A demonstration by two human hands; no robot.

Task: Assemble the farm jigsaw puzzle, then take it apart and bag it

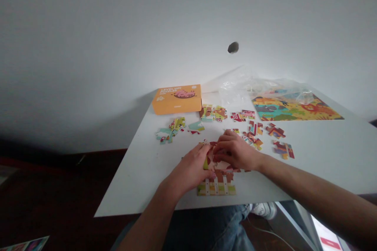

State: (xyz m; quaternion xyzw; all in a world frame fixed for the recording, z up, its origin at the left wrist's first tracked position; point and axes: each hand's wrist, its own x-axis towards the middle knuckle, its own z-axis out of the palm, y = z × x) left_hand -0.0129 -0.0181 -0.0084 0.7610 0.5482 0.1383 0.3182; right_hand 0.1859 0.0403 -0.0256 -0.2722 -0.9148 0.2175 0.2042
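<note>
A partly joined jigsaw puzzle lies near the table's front edge, with a white fence printed along its bottom. My left hand rests on the puzzle's left side, fingers stretched over it and thumb along its middle. Over the upper part of the puzzle is my right hand, its fingers curled together and pressed down. What those fingertips hold, if anything, is hidden beneath them. Loose puzzle pieces lie just beyond my right hand, and more pieces sit past my left hand.
An orange puzzle box stands at the back left of the white table. Crumpled clear plastic bags lie at the back, partly over a colourful animal picture sheet. Further pieces are scattered to the right. A wall rises behind.
</note>
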